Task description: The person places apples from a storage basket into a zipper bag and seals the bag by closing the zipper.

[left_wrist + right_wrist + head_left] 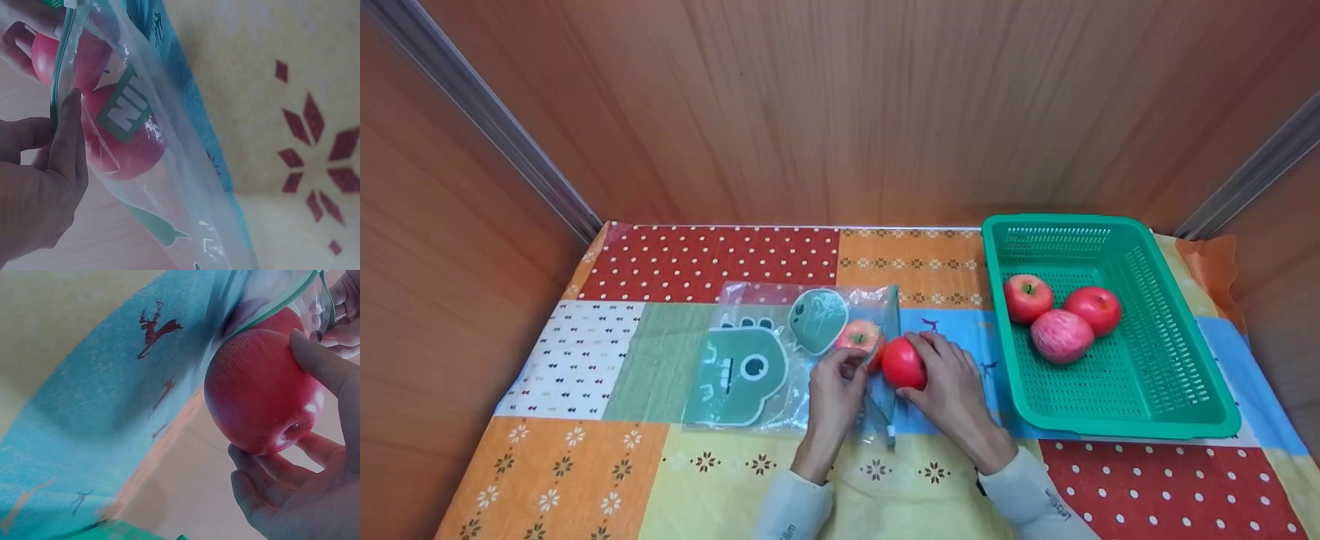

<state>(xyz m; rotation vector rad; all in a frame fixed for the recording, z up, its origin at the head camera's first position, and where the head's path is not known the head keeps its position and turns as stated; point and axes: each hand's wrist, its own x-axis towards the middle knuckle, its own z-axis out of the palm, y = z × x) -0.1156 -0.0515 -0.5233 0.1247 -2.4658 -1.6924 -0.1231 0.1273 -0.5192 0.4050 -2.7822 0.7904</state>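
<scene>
A clear zip bag printed with green cartoon figures lies flat, its green-edged mouth facing right. One apple is inside, seen through the plastic in the left wrist view below a printed green label. My left hand pinches the bag's mouth edge between thumb and fingers, beside the green zip strip. With thumb and fingers spread around it, my right hand holds a red apple at the opening. Part of this apple shows behind the zip edge, close against the apple inside.
To the right stands a green perforated basket holding a pale red apple, a darker red apple and a streaky pink apple. A patchwork cloth covers the table. Wood-grain panels rise behind and at both sides.
</scene>
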